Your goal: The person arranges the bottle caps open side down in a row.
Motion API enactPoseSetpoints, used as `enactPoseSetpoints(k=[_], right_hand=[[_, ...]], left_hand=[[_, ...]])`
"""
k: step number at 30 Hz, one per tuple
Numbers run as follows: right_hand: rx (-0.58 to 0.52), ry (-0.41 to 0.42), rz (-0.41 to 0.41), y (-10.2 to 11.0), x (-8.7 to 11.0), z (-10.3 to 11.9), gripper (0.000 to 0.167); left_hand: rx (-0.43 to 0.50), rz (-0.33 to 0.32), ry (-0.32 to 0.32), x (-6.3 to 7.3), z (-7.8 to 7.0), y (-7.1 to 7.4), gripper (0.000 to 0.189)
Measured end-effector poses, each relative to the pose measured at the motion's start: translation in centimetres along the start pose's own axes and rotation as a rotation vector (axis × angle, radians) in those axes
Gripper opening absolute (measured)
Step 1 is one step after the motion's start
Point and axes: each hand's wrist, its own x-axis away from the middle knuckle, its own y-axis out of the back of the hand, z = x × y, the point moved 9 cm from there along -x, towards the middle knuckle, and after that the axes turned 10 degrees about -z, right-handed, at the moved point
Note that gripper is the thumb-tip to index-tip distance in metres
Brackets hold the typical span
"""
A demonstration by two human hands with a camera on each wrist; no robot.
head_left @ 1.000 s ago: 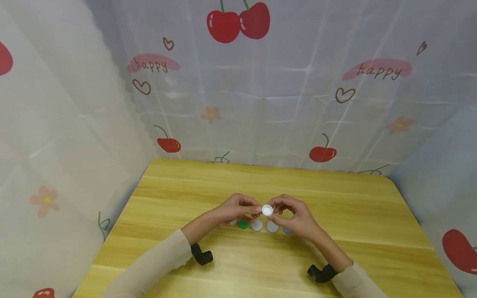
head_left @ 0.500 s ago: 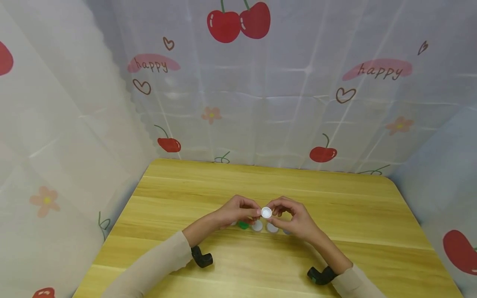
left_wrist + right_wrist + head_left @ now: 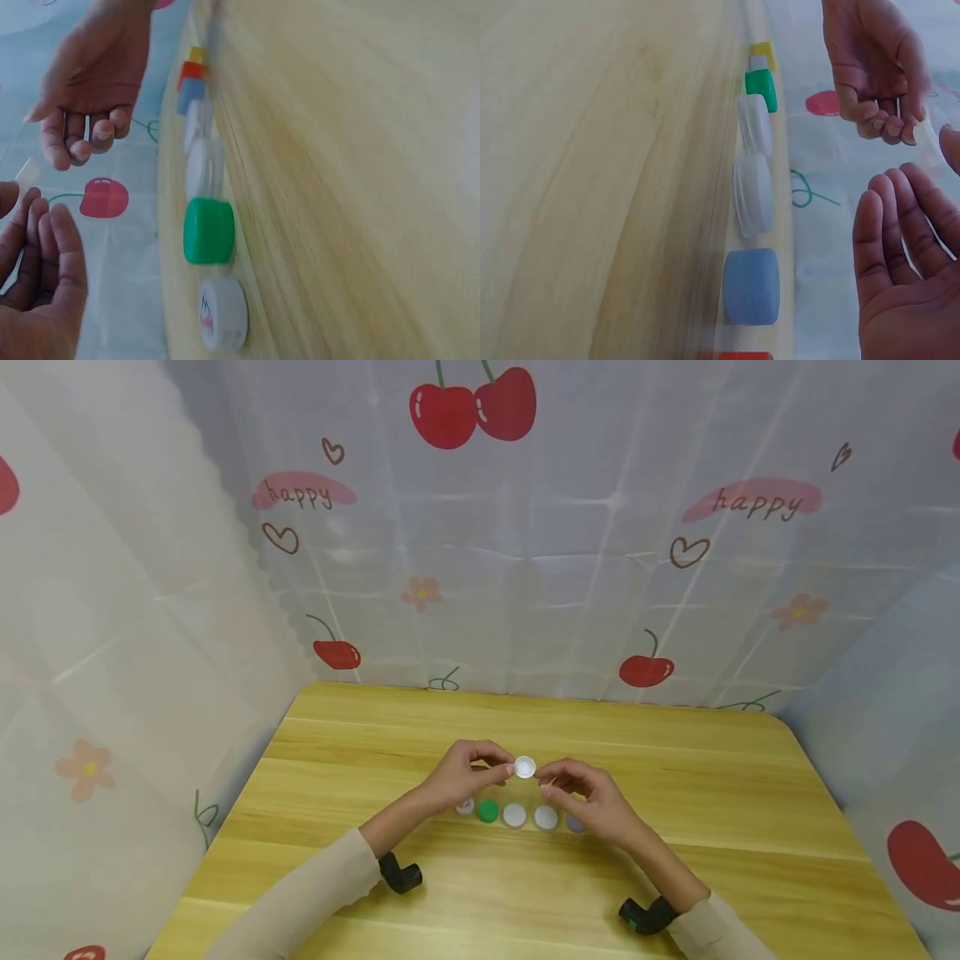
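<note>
A small round white bottle cap [image 3: 525,767], its hollow side up, is pinched between thumb and fingers of my left hand [image 3: 459,774]. The left wrist view shows the cap [image 3: 28,172] nearly edge-on. My right hand [image 3: 592,797] hovers just to the right, fingers loosely bent and apart from the cap; the right wrist view shows its palm [image 3: 907,300] holding nothing. Below the hands stand a printed white cap [image 3: 466,806], a green cap [image 3: 488,811], two white caps, one left [image 3: 514,816] and one right [image 3: 546,817], and a blue cap [image 3: 576,823], partly behind my right hand.
The row continues past the blue cap with a red cap [image 3: 190,70] and a yellow cap [image 3: 196,54]. Another yellow piece [image 3: 763,54] shows at the opposite end. Everything stands on a wooden table [image 3: 480,893], with cherry-printed curtains [image 3: 510,552] behind and at the sides.
My left hand has moved the white cap slightly away and to the left. The right hand, earlier at the cap's edge, is now apart from it.
</note>
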Motion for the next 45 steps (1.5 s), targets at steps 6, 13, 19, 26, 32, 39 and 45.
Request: enactPoseSetpoints(k=[6, 13, 19, 26, 32, 39, 45], right_hand=[[-0.077, -0.037, 0.038, -0.8, -0.4, -0.2, 0.026], [-0.182, -0.067, 0.056, -1.2, -0.8, -0.1, 0.033], [-0.249, -0.057, 0.074, -1.1, -0.8, -0.2, 0.023], [-0.281, -0.056, 0.107, -1.3, -0.7, -0.2, 0.022], [-0.268, -0.100, 0.145, -1.6, -0.4, -0.4, 0.024], [-0.287, -0.113, 0.161, -1.3, 0.3, -0.3, 0.024], [-0.232, -0.075, 0.076, -0.2, 0.7, 0.1, 0.014]], left_hand=[[-0.211, -0.072, -0.362, 0.7, -3.1, 0.1, 0.011], [-0.577, -0.118, -0.902, 3.3, -7.0, -1.7, 0.015], [-0.676, -0.142, -1.023, 4.2, -7.7, -2.4, 0.025], [-0.657, -0.138, -1.019, 4.2, -7.3, -2.4, 0.021], [-0.671, -0.130, -1.043, 4.4, -7.2, -2.6, 0.020], [-0.669, -0.121, -1.063, 4.6, -7.0, -3.4, 0.026], [-0.524, -0.111, -0.868, 4.0, -6.5, -3.5, 0.026]])
